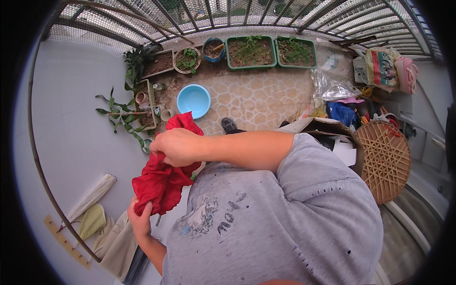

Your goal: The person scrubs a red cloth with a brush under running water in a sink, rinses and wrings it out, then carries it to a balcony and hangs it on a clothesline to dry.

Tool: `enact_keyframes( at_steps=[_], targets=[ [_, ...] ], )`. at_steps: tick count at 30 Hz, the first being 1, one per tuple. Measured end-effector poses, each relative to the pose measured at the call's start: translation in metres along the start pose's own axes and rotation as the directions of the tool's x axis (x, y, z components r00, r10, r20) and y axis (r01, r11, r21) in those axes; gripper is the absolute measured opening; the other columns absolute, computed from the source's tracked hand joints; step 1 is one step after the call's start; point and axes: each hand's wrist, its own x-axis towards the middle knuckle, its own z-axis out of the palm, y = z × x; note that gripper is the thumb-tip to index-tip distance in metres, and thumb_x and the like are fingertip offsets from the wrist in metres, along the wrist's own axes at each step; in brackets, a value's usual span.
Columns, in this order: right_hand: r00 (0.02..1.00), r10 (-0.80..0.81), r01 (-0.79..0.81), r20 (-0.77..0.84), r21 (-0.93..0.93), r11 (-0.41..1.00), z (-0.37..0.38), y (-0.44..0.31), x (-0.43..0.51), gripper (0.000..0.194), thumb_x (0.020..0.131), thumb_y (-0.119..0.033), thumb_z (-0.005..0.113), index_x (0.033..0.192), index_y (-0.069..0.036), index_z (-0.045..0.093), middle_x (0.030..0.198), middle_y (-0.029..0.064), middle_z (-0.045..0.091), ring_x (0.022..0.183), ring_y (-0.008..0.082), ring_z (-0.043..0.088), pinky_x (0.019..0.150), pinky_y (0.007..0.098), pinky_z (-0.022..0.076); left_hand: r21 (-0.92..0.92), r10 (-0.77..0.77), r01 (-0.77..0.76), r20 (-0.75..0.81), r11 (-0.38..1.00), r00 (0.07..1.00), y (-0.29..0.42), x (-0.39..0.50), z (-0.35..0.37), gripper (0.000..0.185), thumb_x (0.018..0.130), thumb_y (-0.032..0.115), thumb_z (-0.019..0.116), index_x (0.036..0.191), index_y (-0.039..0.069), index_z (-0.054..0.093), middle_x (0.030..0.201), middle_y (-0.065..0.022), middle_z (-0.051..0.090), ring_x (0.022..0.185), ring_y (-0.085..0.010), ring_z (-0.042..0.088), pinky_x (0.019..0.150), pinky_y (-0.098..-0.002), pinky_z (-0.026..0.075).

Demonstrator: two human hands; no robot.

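A bunched red cloth (156,181) hangs between my two hands at the left of my body. My right hand (177,147) grips its upper part, with a fold of cloth sticking out above the knuckles. Lower down, my left hand (140,216) pinches the bottom edge of the cloth between thumb and fingers. Beyond the cloth, a round light blue plastic basin (193,101) stands on the stone-patterned floor. The grey T-shirt (249,213) on my body fills the lower middle of the view.
Planters with soil and greens (251,53) line the barred railing. A leafy potted plant (124,114) leans at the left wall, above hanging bags and cloths (92,217). At right are a cardboard box (358,142), a woven bamboo tray (384,162) and stacked bags (383,69).
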Motion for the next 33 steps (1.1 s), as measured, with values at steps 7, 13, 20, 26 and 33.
enact_keyframes(
  at_steps=[7,13,20,26,33],
  targets=[
    [0.967,-0.153,0.148,0.204,0.037,0.988,0.003,-0.004,-0.001,0.022,0.070,-0.013,0.069,0.090,-0.005,0.067,0.088,0.0148,0.066,0.084,0.0323,0.066,0.070,0.0417,0.0522,0.165,0.227,-0.198,-0.175,0.966,0.958,-0.013,-0.002,-0.018,0.011,0.082,-0.003,0.065,0.088,-0.002,0.056,0.118,-0.0105,0.060,0.103,-0.0170,0.057,0.089,-0.0302,0.045],
    [0.883,-0.163,0.108,0.439,0.147,0.983,-0.001,-0.002,-0.004,0.028,0.070,-0.014,0.069,0.097,-0.005,0.066,0.095,0.0165,0.068,0.091,0.0341,0.065,0.077,0.0437,0.0509,0.247,0.281,-0.178,-0.487,0.953,0.827,-0.029,0.000,-0.032,0.011,0.085,0.000,0.066,0.092,0.000,0.058,0.107,-0.0085,0.063,0.095,-0.0143,0.059,0.083,-0.0268,0.046],
    [0.958,-0.028,0.004,0.287,0.081,0.997,-0.003,0.011,-0.009,0.029,0.079,-0.015,0.064,0.104,-0.003,0.056,0.089,0.0204,0.067,0.089,0.0392,0.065,0.075,0.0479,0.0498,0.466,0.433,-0.166,-0.555,0.869,0.710,-0.026,-0.011,-0.054,0.008,0.087,0.001,0.064,0.094,0.000,0.059,0.086,-0.0026,0.059,0.079,-0.0129,0.054,0.076,-0.0274,0.046],
    [0.915,0.372,-0.374,0.152,-0.022,0.927,-0.002,0.038,-0.009,0.044,0.084,-0.032,0.065,0.112,0.001,0.055,0.099,0.0224,0.067,0.097,0.0400,0.063,0.084,0.0457,0.0499,0.722,0.678,-0.129,-0.551,0.680,0.486,-0.022,-0.014,-0.064,0.014,0.082,0.000,0.065,0.096,0.000,0.060,0.090,-0.0070,0.061,0.085,-0.0199,0.057,0.082,-0.0332,0.047],
    [0.977,0.159,-0.191,0.144,0.246,0.950,-0.010,0.038,-0.050,0.058,0.079,-0.047,0.072,0.112,0.000,0.065,0.100,0.0215,0.068,0.100,0.0360,0.064,0.085,0.0437,0.0509,0.804,0.770,-0.132,-0.487,0.579,0.412,-0.010,-0.013,-0.057,0.016,0.081,0.002,0.066,0.095,0.000,0.059,0.090,-0.0079,0.061,0.084,-0.0219,0.057,0.081,-0.0339,0.047]
  ],
)
